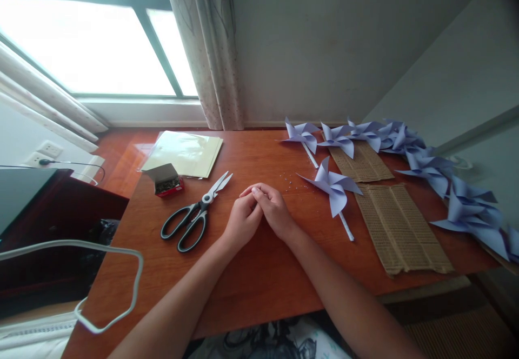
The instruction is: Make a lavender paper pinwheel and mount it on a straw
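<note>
My left hand (244, 217) and my right hand (274, 206) rest clasped together at the middle of the wooden table. Their fingers are closed against each other, and no object shows in them. Just left of my left hand lie scissors (199, 210) with black and grey handles, blades slightly apart. To the right of my right hand a pale purple paper pinwheel (333, 186) lies on its white stick (346, 226). Small bits (288, 181) are scattered between that hand and the pinwheel.
A small open red box (169, 186) of dark metal pieces sits near pale yellow sheets (186, 153) at the back left. Cardboard pieces (403, 229) lie on the right, with several more pinwheels (430, 167) along the edge. A white cable (140, 272) hangs at the left.
</note>
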`<state>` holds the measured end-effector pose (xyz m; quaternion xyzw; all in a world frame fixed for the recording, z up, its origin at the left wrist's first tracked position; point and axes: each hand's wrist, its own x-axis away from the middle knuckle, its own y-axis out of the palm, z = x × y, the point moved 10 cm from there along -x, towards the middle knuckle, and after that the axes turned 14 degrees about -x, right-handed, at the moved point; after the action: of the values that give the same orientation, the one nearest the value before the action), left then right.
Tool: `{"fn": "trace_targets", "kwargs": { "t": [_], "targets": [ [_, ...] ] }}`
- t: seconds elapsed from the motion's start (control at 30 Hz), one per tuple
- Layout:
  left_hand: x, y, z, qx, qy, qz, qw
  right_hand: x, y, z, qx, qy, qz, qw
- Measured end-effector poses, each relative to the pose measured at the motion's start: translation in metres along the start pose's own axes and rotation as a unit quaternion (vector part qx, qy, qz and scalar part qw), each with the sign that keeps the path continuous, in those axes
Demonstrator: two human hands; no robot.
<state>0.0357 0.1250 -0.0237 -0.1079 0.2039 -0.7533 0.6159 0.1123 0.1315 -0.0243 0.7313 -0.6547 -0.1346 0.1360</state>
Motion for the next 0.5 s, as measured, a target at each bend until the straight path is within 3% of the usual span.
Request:
{"fn": "trace_targets", "kwargs": {
  "t": [0.5],
  "targets": [
    [-0.0009, 0.0011, -0.0040, -0.022, 0.000, -0.004, 1.000, -0.0006, -0.0003, 0.0005, 0.002, 0.001, -0.004, 1.000]
  ]
}}
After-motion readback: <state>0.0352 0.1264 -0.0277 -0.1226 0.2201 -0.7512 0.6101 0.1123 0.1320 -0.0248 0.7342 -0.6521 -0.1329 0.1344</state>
